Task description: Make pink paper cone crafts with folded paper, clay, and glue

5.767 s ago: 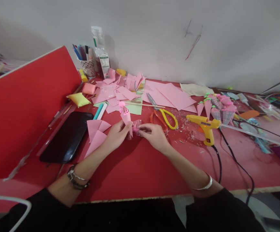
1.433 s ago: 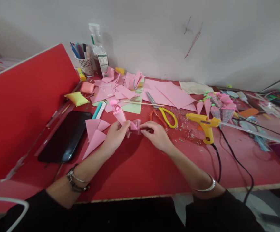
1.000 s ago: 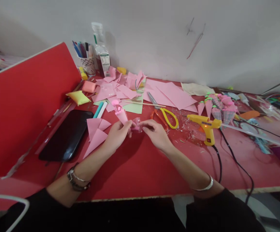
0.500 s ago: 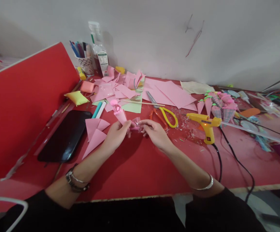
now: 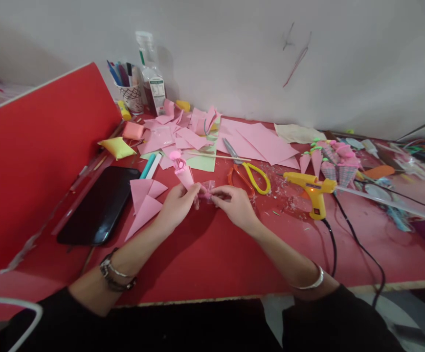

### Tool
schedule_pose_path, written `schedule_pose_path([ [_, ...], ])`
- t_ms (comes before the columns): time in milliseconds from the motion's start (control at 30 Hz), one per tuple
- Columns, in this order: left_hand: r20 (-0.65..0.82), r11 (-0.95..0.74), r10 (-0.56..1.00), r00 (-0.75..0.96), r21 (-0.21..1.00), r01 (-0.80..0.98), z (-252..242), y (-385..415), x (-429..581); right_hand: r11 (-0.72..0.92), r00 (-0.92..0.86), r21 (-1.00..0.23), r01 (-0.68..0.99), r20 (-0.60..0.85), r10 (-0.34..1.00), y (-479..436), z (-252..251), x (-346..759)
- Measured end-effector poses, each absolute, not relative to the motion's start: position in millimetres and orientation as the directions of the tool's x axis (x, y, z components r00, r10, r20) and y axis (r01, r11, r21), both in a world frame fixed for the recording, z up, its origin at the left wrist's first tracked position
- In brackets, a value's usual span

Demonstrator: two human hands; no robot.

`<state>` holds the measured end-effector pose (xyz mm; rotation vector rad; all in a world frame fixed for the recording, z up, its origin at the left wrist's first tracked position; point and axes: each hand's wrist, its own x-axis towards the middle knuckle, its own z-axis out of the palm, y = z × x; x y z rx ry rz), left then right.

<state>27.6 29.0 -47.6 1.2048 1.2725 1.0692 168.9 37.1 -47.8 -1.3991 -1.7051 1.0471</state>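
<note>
My left hand [image 5: 178, 203] is closed around the lower part of a pink paper cone [image 5: 183, 173], which tilts up and to the left with a round pink piece at its top. Between my hands is a small clear plastic wrapper [image 5: 208, 189] with something pink in it. My right hand [image 5: 232, 203] pinches the wrapper's right side with thumb and index finger. Scissors [image 5: 247, 171] with orange and yellow handles lie just beyond my right hand. Cut pink paper triangles [image 5: 144, 208] lie left of my left hand.
A black phone [image 5: 98, 205] lies at the left beside a red board [image 5: 43, 161]. Pink paper scraps [image 5: 190, 132] are spread at the back. On the right are a yellow glue gun [image 5: 315, 193] with a black cord and finished pink cones [image 5: 339, 161].
The fingers of my right hand have closed together on the wrapper's edge and moved slightly left. My left hand and the cone have hardly moved.
</note>
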Motion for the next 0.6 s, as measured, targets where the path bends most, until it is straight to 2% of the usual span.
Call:
schedule_pose_path([
  [233, -0.109, 0.104, 0.993, 0.043, 0.989, 0.109, -47, 28, 27, 0.172, -0.165, -0.883, 0.436, 0.11, 0.98, 35, -45, 170],
  [433, -0.129, 0.126, 0.991, 0.021, 0.984, 0.124, -46, 28, 27, 0.135, 0.044, -0.958, 0.252, 0.15, 0.988, 39, -35, 176],
  [600, -0.115, 0.105, 0.993, 0.034, 0.97, 0.219, -43, 26, 27, 0.102, 0.042, -0.983, 0.15, 0.11, 0.993, 39, -32, 176],
])
